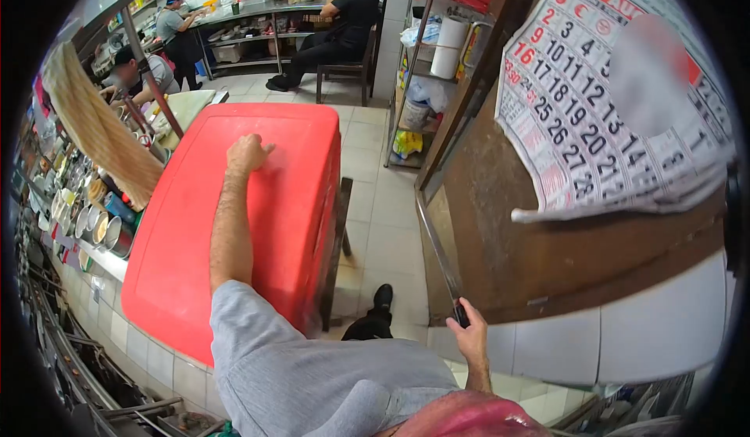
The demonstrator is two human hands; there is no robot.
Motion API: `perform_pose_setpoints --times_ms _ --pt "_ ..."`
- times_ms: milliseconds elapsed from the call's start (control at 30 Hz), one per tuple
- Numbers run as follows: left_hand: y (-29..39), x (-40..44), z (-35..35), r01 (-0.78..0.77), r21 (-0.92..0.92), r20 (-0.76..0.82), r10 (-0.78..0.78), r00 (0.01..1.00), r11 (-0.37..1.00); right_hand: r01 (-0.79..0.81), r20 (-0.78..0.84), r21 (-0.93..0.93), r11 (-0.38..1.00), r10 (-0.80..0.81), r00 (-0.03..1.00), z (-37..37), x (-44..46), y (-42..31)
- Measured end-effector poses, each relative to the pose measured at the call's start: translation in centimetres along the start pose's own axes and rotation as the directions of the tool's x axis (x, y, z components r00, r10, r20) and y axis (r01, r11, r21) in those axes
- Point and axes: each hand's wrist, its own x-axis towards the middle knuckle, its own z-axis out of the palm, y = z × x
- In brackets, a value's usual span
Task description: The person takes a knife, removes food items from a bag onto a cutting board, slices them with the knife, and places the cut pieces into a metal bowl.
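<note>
My left hand [248, 153] rests on the lid of a large red plastic box [183, 226], with its fingers curled in and the thumb out to the right. Nothing shows in that hand, though its underside is hidden. A long knife [441, 256] is in my right hand [470, 329], which is closed around its black handle. The narrow blade points up and away from me, beside the brown wooden panel [500, 257], with its tip close to the panel's edge. I cannot tell whether the tip touches it.
A large paper calendar [582, 124] hangs on the panel. Metal shelves [414, 85] hold bags and a paper roll. Left of the box are a counter with metal containers [101, 230] and a hanging beige cloth [98, 116]. Several people [348, 26] are farther back; one sits on a chair.
</note>
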Motion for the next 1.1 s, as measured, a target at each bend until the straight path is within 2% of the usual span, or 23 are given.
perform_pose_setpoints --times_ms 67,100,167,200,233,300,333,367,400,467,533,600,633,733,800,867,933,967,1000,1067,1100 --pt "1.3 4.0 1.3 -0.006 -0.259 -0.033 -0.003 0.999 0.966 -0.015 0.018 -0.016 1.0 0.015 1.0 -0.4 4.5 1.6" --pt "2.5 6.0 1.7 0.006 -0.262 -0.039 -0.017 0.999 0.965 0.0 0.025 -0.018 1.0 0.001 1.0 -0.8 6.9 2.1" --pt "5.4 9.7 3.5 -0.073 -0.369 -0.073 0.049 0.996 0.927 -0.04 0.069 -0.001 0.999 0.04 0.997 -1.1 11.9 3.0" --pt "6.5 12.3 5.1 -0.082 -0.466 -0.018 0.083 0.996 0.881 -0.022 0.092 0.003 1.0 0.022 0.996 -1.0 14.8 3.2" --pt "8.7 13.2 4.8 -0.148 -0.423 -0.098 0.117 0.988 0.894 -0.045 0.115 0.019 0.999 0.042 0.993 -0.9 17.4 3.5" --pt "12.5 15.3 4.7 -0.149 -0.53 -0.062 0.138 0.989 0.835 -0.045 0.162 0.009 0.999 0.043 0.986 -0.4 22.8 3.6" --pt "14.2 15.6 4.4 -0.167 -0.577 -0.088 0.142 0.986 0.8 -0.022 0.166 0.066 0.998 0.011 0.986 0.5 25.5 4.9" --pt "15.9 16.1 3.8 -0.168 -0.601 -0.051 0.172 0.984 0.782 -0.037 0.186 0.124 0.992 0.014 0.982 1.5 28.2 5.3" --pt "16.8 17.0 4.7 -0.277 -0.554 -0.163 0.223 0.961 0.785 -0.057 0.209 0.175 0.983 0.019 0.978 2.3 30.7 5.4" --pt "18.4 18.3 5.2 -0.369 -0.518 -0.263 0.267 0.927 0.772 -0.067 0.299 0.215 0.974 0.0 0.954 3.8 36.0 4.4" --pt "19.1 19.5 4.5 -0.319 -0.494 -0.242 0.224 0.944 0.809 -0.091 0.381 0.249 0.964 -0.011 0.925 5.6 41.0 4.1" --pt "18.8 22.0 4.5 -0.337 -0.413 -0.301 0.222 0.927 0.846 -0.025 0.418 0.21 0.977 -0.067 0.906 7.8 46.7 4.7" --pt "18.3 23.3 4.5 -0.308 -0.441 -0.302 0.183 0.936 0.843 0.049 0.393 0.26 0.965 -0.151 0.907 9.2 49.4 5.1" --pt "16.0 27.3 4.4 -0.208 -0.428 -0.332 0.062 0.941 0.88 0.107 0.453 0.266 0.958 -0.222 0.864 11.3 57.2 2.6" --pt "14.3 28.9 4.0 -0.113 -0.433 -0.333 -0.042 0.942 0.894 0.082 0.513 0.227 0.97 -0.191 0.837 12.8 62.7 0.5" --pt "11.8 30.6 4.2 -0.003 -0.39 -0.318 -0.132 0.939 0.921 0.132 0.549 0.264 0.956 -0.261 0.794 15.9 68.8 0.6" --pt "9.5 31.2 3.6 0.137 -0.385 -0.323 -0.273 0.906 0.913 0.228 0.544 0.338 0.913 -0.388 0.744 18.6 73.8 -1.7" --pt "8.5 31.2 3.6 0.215 -0.419 -0.3 -0.358 0.884 0.882 0.237 0.6 0.284 0.929 -0.365 0.712 19.2 75.9 -3.7" --pt "7.5 31.2 3.4 0.327 -0.4 -0.238 -0.442 0.865 0.856 0.226 0.616 0.32 0.92 -0.383 0.688 21.2 78.3 -3.8" --pt "3.8 31.5 4.4 0.428 -0.339 -0.202 -0.509 0.836 0.838 0.352 0.63 0.23 0.907 -0.415 0.657 23.6 80.8 -6.8" --pt "1.8 31.7 4.8 0.448 -0.337 -0.203 -0.528 0.825 0.828 0.276 0.669 0.31 0.91 -0.415 0.617 25.4 81.9 -7.7"
